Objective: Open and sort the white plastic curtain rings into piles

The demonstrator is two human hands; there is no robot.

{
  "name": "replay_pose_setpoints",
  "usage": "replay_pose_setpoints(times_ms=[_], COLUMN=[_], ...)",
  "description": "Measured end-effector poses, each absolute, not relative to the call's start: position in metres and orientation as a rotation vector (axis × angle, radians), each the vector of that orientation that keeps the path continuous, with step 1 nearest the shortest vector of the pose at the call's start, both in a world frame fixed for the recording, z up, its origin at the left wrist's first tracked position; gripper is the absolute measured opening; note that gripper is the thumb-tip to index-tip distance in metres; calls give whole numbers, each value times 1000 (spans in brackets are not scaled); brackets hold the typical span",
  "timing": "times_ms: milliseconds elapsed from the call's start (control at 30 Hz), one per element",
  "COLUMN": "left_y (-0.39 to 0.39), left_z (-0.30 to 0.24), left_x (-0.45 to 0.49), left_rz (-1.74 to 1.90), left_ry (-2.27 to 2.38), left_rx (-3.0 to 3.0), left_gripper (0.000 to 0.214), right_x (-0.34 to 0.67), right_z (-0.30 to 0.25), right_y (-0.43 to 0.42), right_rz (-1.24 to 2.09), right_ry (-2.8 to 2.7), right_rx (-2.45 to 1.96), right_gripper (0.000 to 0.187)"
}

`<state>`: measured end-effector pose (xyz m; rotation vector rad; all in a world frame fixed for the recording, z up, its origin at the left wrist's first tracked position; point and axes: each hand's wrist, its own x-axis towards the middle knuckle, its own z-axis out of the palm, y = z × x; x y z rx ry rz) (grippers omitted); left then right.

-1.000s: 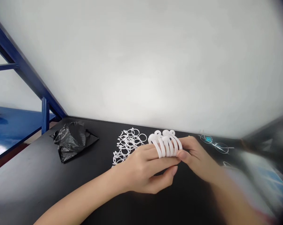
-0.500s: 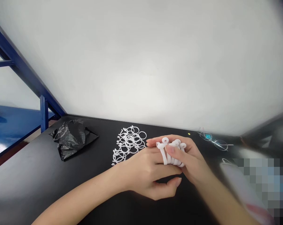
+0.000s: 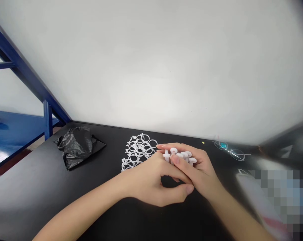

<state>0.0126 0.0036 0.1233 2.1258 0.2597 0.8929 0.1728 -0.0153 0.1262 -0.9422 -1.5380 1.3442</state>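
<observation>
A row of white plastic curtain rings [image 3: 183, 155] with small eyelets is bunched between my two hands, the eyelets standing up. My left hand [image 3: 154, 180] comes in from the left with its fingers reaching into the bunch; the rings appear looped round those fingers, while its thumb sticks out below, apart. Over them lies my right hand [image 3: 200, 165], thumb pressed on the near side of the rings and fingers behind. The lower parts of the rings are hidden. Just left of my hands, a loose pile of similar white rings [image 3: 138, 149] lies on the black table.
A crumpled black plastic bag [image 3: 77, 145] lies on the black table [image 3: 111, 211] at the left. Eyeglasses [image 3: 229, 150] and a small yellow piece [image 3: 203, 143] lie at the right, nearer me a blurred pale item [image 3: 259, 204]. Behind rises a white wall [image 3: 151, 67]; blue metal framing [image 3: 48, 117] stands left.
My left hand has turned slightly, its back tilting up, and now covers the ring bands that showed before. The eyelets now point up more evenly. My right thumb has shifted slightly left.
</observation>
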Motion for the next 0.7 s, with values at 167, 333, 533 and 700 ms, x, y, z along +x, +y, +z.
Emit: replay_pose_setpoints(times_ms=[167,333,533,700], left_y=[3,5,15,18], left_z=[126,122,113,103], left_x=[8,5,9,12], left_rz=[839,670,609,599], left_ry=[190,-24,-135,-192], left_rx=[1800,1403,1136,950], left_gripper=[22,30,32,30], right_x=[205,213,188,184], right_z=[129,118,92,75], right_y=[3,14,6,2], right_rz=[1615,1890,2176,2259], right_ry=[-1641,-1489,-1176,-1253], right_rx=[-743,-575,-442,-411], right_gripper=[58,53,40,51])
